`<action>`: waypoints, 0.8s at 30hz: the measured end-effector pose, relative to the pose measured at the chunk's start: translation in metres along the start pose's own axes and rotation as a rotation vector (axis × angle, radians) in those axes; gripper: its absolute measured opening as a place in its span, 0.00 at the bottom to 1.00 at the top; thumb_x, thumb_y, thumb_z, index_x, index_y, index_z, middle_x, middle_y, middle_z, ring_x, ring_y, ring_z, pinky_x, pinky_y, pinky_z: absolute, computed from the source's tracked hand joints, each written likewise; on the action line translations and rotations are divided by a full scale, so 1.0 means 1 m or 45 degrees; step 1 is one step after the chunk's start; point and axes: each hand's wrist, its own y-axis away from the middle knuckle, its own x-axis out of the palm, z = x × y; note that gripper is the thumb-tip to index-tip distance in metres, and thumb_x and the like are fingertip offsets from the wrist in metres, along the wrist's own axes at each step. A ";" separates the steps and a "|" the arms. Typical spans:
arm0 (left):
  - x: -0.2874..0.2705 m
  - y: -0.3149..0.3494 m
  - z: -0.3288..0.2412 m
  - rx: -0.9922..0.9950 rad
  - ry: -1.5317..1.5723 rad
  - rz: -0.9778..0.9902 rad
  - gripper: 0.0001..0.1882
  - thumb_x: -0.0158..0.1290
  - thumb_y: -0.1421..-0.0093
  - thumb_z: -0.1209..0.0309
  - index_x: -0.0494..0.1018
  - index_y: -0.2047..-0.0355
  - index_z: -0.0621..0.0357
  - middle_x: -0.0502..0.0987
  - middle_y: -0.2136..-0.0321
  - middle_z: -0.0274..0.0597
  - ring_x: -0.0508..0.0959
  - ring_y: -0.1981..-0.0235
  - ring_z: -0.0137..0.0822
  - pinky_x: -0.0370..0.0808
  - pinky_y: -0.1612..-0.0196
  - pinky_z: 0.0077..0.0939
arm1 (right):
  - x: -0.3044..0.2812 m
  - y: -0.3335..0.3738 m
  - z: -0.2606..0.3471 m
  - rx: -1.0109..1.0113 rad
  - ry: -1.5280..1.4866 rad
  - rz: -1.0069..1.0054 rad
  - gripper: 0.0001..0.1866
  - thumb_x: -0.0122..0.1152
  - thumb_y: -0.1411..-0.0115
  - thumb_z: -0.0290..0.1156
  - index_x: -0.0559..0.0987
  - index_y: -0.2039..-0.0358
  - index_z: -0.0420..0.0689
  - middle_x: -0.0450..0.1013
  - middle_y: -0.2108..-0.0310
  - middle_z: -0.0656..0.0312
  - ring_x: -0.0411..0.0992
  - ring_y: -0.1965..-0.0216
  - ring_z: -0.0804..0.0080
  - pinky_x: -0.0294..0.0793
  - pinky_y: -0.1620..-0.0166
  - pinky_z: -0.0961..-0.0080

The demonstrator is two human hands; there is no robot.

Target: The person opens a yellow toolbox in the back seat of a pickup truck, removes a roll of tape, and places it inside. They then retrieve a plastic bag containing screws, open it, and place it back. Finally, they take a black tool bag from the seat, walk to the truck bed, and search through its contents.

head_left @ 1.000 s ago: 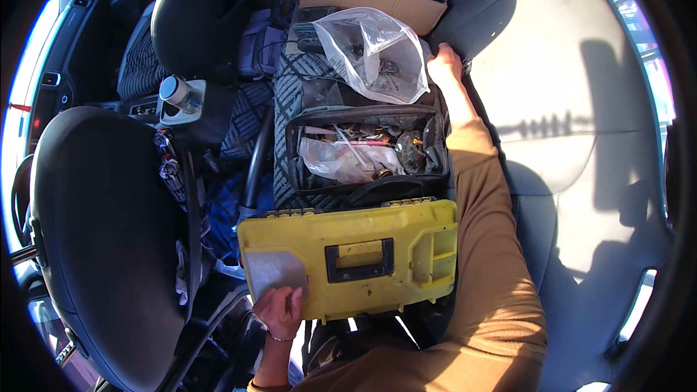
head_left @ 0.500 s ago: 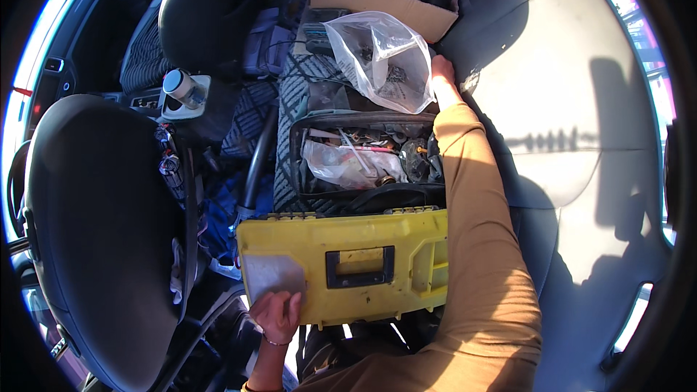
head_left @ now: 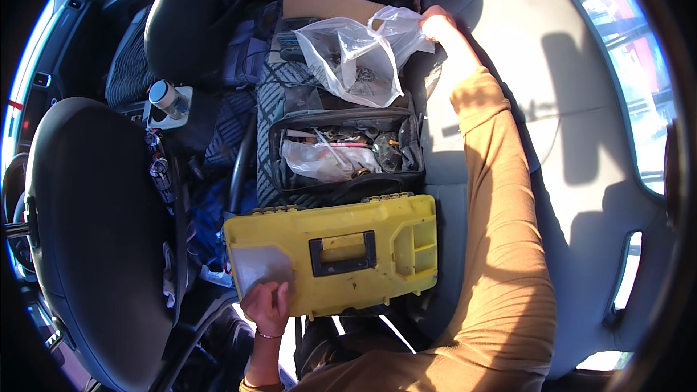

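My right hand (head_left: 438,23) reaches far forward, its fingers closed on a corner of a clear plastic bag (head_left: 337,51). The bag's wide mouth gapes, and small dark bits lie inside it. Just below it sits an open black tool bag (head_left: 420,147), holding a crumpled plastic bag (head_left: 308,160) and mixed small tools. Nearest me is a yellow toolbox (head_left: 377,225) with a black handle and small compartments at its right. My left hand (head_left: 267,307) is curled at the toolbox's lower left edge; its fingertips are partly hidden.
A cardboard box (head_left: 327,6) with dark contents stands behind the plastic bag. The grey rear seat (head_left: 566,123) stretches along the right. A dark front seat back (head_left: 102,239) bounds the left. A white-lidded jar (head_left: 167,98) stands on the console between the seats.
My right hand has moved forward, drawing a corner of the plastic bag out to the right. My left hand stays at the toolbox edge. The whole view has shifted slightly.
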 end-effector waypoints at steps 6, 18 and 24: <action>0.001 0.001 0.002 0.036 0.022 -0.046 0.10 0.64 0.37 0.71 0.75 0.73 0.61 0.71 0.84 0.42 0.70 0.86 0.38 0.64 0.80 0.29 | 0.026 0.044 -0.022 -0.090 0.095 -0.133 0.14 0.62 0.38 0.29 0.86 0.54 0.40 0.81 0.52 0.44 0.80 0.46 0.52 0.78 0.44 0.60; 0.001 -0.002 -0.004 -0.019 -0.014 -0.014 0.12 0.62 0.35 0.69 0.75 0.74 0.59 0.68 0.87 0.40 0.67 0.87 0.37 0.61 0.80 0.30 | 0.102 0.053 -0.013 -0.228 0.112 0.011 0.25 0.64 0.39 0.30 0.79 0.41 0.40 0.77 0.43 0.45 0.75 0.39 0.51 0.76 0.38 0.60; 0.001 -0.004 -0.001 0.079 -0.034 -0.030 0.11 0.63 0.36 0.71 0.75 0.74 0.59 0.69 0.86 0.41 0.69 0.87 0.38 0.63 0.80 0.30 | 0.105 0.041 -0.039 0.014 -0.323 -0.176 0.19 0.67 0.38 0.43 0.85 0.50 0.48 0.81 0.51 0.48 0.79 0.46 0.49 0.79 0.45 0.59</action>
